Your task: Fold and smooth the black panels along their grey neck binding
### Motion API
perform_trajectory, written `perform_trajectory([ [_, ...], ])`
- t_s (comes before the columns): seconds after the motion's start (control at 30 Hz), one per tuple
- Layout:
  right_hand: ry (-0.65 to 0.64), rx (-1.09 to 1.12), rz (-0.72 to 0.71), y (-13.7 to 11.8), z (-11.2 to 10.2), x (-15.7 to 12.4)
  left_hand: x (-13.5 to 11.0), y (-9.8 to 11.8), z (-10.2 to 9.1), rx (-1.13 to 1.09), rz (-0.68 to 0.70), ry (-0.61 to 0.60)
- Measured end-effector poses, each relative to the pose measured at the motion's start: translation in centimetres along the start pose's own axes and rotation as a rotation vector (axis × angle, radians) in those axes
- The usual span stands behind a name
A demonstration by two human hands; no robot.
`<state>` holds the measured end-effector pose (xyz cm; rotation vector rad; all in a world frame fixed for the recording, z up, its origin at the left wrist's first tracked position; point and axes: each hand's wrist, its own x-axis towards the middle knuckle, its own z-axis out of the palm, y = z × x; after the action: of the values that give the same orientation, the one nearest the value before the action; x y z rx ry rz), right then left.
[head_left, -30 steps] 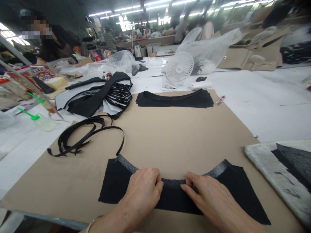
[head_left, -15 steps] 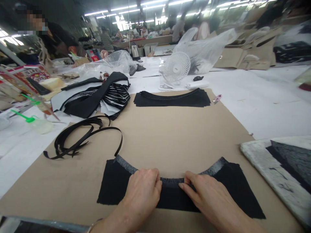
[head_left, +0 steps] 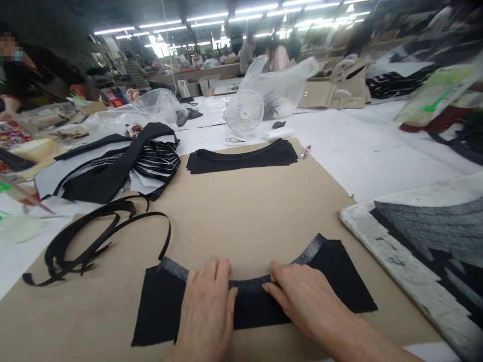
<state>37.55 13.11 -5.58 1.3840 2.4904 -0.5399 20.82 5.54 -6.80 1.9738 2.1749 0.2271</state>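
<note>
A black fabric piece (head_left: 254, 314) with a curved-in upper edge lies on the brown board in front of me. Grey fuzzy strips show at both ends of that curve, and its middle stretch looks folded over. My left hand (head_left: 207, 304) is on the curve left of centre, fingers bent over the edge and thumb on the fabric. Right of centre, my right hand (head_left: 307, 296) pinches the same edge between thumb and forefinger. What lies under both palms is hidden.
Brown board (head_left: 226, 216) covers the near table. Coiled black strips (head_left: 113, 226) and stacked black pieces (head_left: 124, 166) lie left. Beyond are more curved black pieces (head_left: 245, 160) and a white fan (head_left: 244, 111). A pale slab (head_left: 392, 251) with dark fabric lies right. Several people work behind.
The view has turned to the right, so the table things appear further left. My left hand's fingers are straighter and its thumb sits further apart. The right hand keeps its pinch.
</note>
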Motion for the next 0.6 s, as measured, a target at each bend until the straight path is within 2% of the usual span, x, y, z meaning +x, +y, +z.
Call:
perform_trajectory([
  [0.13,0.001,-0.022,0.024,-0.2,-0.3,-0.1,-0.5,0.1,0.5,0.104,0.152,0.220],
  [0.2,0.031,-0.025,0.018,-0.1,-0.2,-0.1,-0.8,0.0,0.9,0.154,0.207,0.282],
  [0.3,0.069,-0.030,0.009,0.1,0.0,-0.1,-0.8,-0.5,1.6,0.155,0.351,0.317],
  [0.4,0.081,-0.041,0.015,0.1,0.2,0.0,-0.5,-1.0,2.3,0.146,0.637,0.302],
  [0.47,0.084,-0.048,0.021,0.1,0.3,-0.1,-0.3,-1.0,2.7,0.156,0.766,0.296],
  [0.6,0.117,-0.030,0.033,0.2,0.5,-0.3,-0.2,-0.7,3.3,0.155,0.815,0.384],
])
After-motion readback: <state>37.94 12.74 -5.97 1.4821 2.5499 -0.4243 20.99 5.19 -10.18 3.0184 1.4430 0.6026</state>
